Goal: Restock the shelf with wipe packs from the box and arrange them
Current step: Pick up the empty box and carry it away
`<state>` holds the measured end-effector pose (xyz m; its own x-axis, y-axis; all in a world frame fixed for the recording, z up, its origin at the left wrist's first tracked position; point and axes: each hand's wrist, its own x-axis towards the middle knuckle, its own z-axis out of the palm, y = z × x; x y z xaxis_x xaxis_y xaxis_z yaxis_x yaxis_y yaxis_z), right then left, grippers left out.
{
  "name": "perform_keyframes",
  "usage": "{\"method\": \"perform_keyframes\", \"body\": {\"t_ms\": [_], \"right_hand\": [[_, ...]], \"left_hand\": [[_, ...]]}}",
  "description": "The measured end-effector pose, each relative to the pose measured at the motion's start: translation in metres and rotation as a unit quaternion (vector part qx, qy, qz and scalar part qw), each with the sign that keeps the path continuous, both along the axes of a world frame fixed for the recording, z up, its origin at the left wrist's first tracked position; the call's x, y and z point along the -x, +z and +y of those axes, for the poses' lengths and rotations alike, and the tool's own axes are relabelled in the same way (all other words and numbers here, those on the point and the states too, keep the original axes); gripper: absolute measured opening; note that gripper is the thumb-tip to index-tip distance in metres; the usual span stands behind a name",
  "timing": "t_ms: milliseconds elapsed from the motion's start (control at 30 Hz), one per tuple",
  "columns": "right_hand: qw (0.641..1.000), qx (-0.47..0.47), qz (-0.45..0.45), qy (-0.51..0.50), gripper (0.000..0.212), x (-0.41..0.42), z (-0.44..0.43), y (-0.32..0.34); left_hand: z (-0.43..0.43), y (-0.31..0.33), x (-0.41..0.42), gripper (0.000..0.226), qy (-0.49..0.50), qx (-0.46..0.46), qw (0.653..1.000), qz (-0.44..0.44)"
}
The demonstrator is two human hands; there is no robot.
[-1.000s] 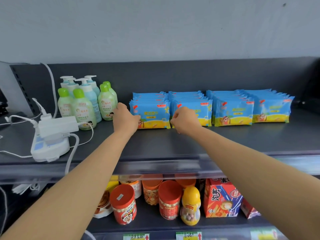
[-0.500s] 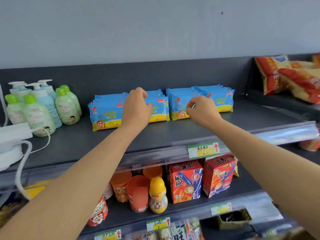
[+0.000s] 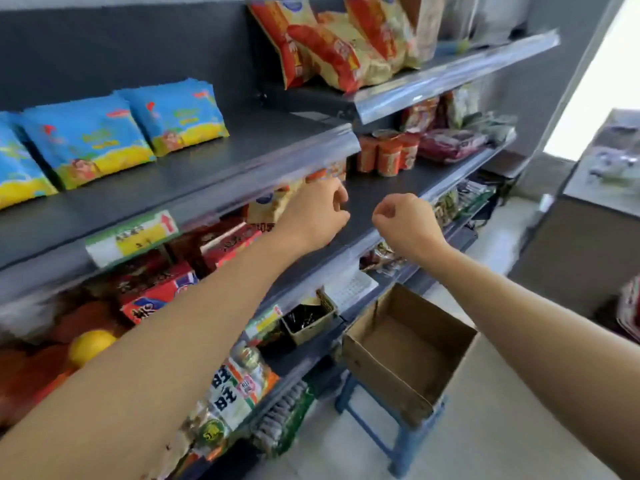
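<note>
Left hand (image 3: pixel 313 216) and right hand (image 3: pixel 405 221) outstretched, curled, empty.

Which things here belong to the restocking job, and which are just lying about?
Job:
wipe packs
shelf
cardboard box
left hand, holding nothing
right hand, holding nothing

Lying about:
snack bags
red cups
price tag
blue stool under the box
</note>
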<state>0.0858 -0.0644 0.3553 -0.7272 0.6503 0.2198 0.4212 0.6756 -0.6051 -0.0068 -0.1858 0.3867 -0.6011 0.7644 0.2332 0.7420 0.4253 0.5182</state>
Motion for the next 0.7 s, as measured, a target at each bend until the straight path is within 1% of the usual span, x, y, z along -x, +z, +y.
{"method": "perform_keyframes", "body": {"t_ms": [167, 267, 433, 500, 600, 700], "right_hand": [[0.987, 0.071, -0.096, -0.105, 0.02, -0.069, 0.058, -0.072], [0.973, 0.111, -0.14, -0.148, 0.02, -0.096, 0.08, -0.108], [0.939, 0.182, -0.188, -0.221, 0.02, -0.115, 0.1, -0.167], [0.924, 0.208, -0.207, -0.247, 0.019, -0.113, 0.105, -0.194], [0.9, 0.239, -0.239, -0.274, 0.021, -0.105, 0.111, -0.237], [0.874, 0.267, -0.267, -0.306, 0.022, -0.098, 0.115, -0.276]], "left_hand": [[0.079, -0.072, -0.027, 0.019, -0.065, 0.122, 0.988, -0.076], [0.11, -0.115, -0.031, 0.009, -0.083, 0.189, 0.974, -0.091], [0.145, -0.194, -0.021, 0.008, -0.088, 0.259, 0.955, -0.118], [0.154, -0.224, -0.013, 0.003, -0.084, 0.282, 0.948, -0.122], [0.168, -0.27, 0.004, 0.02, -0.07, 0.316, 0.94, -0.106], [0.179, -0.314, 0.021, 0.03, -0.067, 0.355, 0.929, -0.08]]}}
